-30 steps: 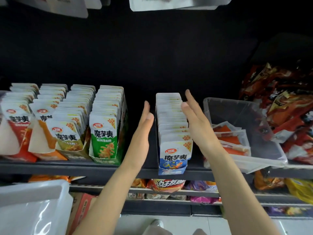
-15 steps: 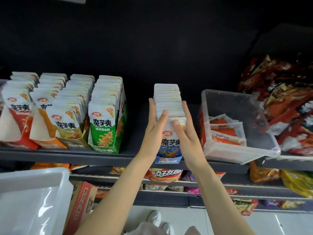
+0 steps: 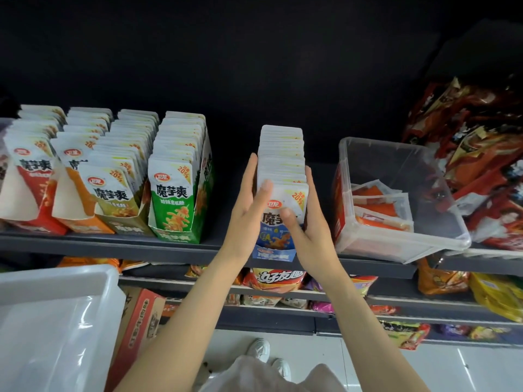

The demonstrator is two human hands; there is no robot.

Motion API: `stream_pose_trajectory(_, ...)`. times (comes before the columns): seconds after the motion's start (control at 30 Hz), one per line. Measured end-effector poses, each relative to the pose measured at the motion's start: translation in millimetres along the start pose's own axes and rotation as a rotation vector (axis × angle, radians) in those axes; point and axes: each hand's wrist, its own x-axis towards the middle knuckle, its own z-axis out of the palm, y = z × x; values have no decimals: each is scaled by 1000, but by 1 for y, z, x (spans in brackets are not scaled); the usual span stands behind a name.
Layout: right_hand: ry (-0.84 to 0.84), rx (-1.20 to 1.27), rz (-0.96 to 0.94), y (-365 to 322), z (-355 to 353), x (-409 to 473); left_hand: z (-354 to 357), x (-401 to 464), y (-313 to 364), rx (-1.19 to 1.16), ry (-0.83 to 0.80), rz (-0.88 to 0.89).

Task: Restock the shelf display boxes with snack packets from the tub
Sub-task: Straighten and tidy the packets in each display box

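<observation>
Squaring up the blue display box between both hands on the dark shelf, black back panel behind.

Left hand lies flat on the box's left side, fingers straight, thumb on the front snack packets; right hand flat on the right side, thumb across the front packet, neither curled round anything. I see the clear tub just right of the box, tilted over the shelf edge, a few orange packets inside. Green box and three more sit well left, full. Red bags piled far right. White bin and carton lower left; lower shelves hold mixed snacks.
</observation>
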Motion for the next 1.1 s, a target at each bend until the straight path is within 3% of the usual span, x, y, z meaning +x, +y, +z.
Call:
stream_pose_trajectory(0.17, 41, -5, -16, 7, 8, 2, -4, -8, -10, 91, -142, -30)
stream_pose_trajectory(0.4, -120, 138, 50, 9, -11, 1, -15, -5, -11, 317, -293, 7)
stream_pose_trajectory(0.63, -139, 107, 39, 0, -5, 4, -23, -1, -5, 290, -285, -15)
stream_pose_trajectory(0.93, -52, 228, 69, -23, -9, 20, -13, 2, 9, -69, -48, -35)
stream_pose_trajectory(1.1, -33, 232, 106, -25, -4, 33, -2, 14, 15, -157, -49, -72)
